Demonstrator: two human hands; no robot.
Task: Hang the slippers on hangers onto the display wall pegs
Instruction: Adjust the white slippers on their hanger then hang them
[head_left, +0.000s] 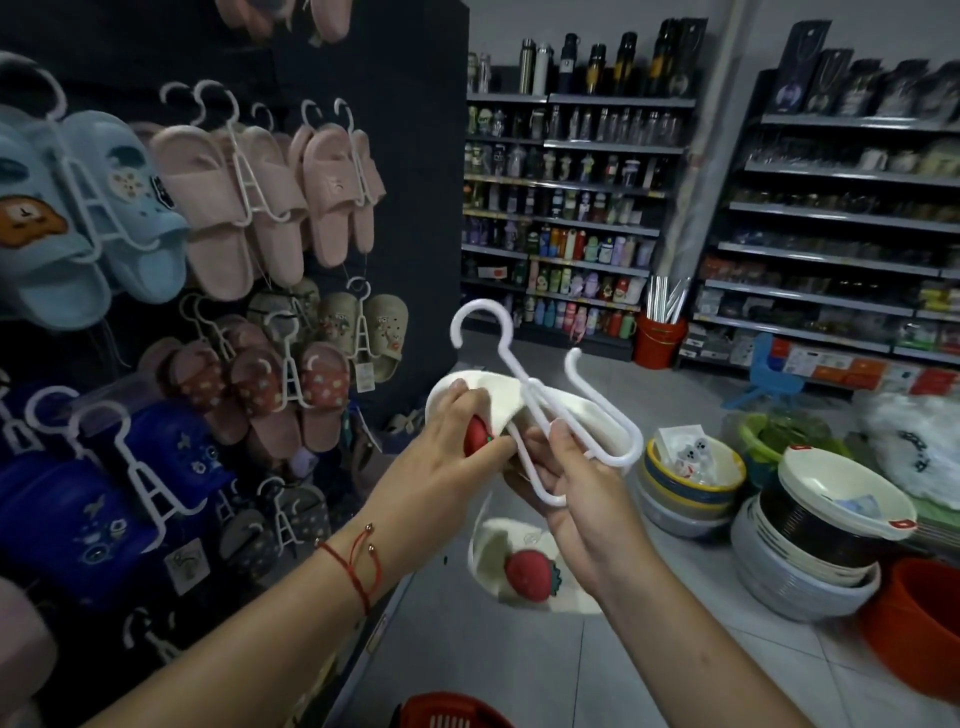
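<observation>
A: Where's the hanger rn?

B: Mid-frame, in front of us, above the floor. White plastic, long axis on a diagonal: top hook points up-left toward the display wall, the two lower prongs run down-right.

A: Hands?

B: Our right hand holds it low, fingers curled round the lower prongs, thumb on top. Our left hand grips a cream slipper w/ a red strawberry charm, fingers pinching the slipper's upper edge.

A: Slipper on the hanger?

B: It sits against the prongs, behind them; can't tell if a prong is threaded through. Its long axis lies roughly across, left to right.

A: The other one?

B: Second cream slipper lower down, just under our right wrist, strawberry facing us. What it rests on, can't tell.

A: Wall?

B: Left of us. Blue, pink, brown & navy pairs hang on white hangers, hooks up, toes down.
</observation>
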